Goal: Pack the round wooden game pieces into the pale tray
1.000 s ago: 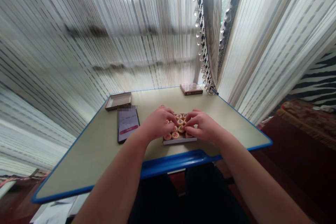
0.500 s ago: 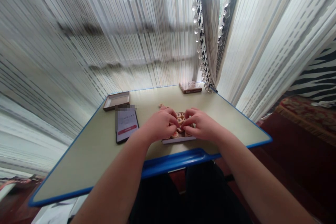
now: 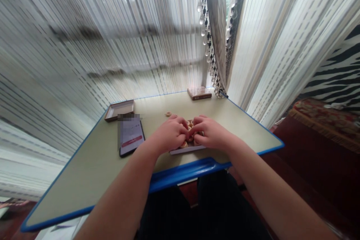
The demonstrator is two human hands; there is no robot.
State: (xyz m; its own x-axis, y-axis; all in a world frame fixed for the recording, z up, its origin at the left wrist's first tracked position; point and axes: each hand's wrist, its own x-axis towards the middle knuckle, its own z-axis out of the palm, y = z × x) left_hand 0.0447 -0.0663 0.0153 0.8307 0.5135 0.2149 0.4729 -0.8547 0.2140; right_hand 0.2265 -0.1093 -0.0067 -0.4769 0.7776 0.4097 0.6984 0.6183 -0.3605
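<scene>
A shallow box [image 3: 188, 150] stands near the table's front edge, holding several round wooden Chinese chess pieces [image 3: 183, 144] with characters on them. My left hand [image 3: 171, 133] comes over its left side, fingers curled down with the tips on a piece. From the right, my right hand [image 3: 209, 131] reaches in, index finger and thumb bent together at a piece in the middle. The two hands' fingertips nearly meet there and hide much of what they hold. Behind my left hand, a loose chess piece [image 3: 168, 114] lies on the table.
A phone [image 3: 131, 135] with a lit screen lies left of my forearm. Behind it sits an open box lid [image 3: 119, 110]. A flat, clear-topped box [image 3: 199, 93] rests at the back edge, beside a beaded curtain [image 3: 206, 37]. The table [image 3: 84, 172] has a blue rim.
My right hand's fingers have shifted left, closer to my left fingertips. The view has turned slightly right, so everything on the table appears further left.
</scene>
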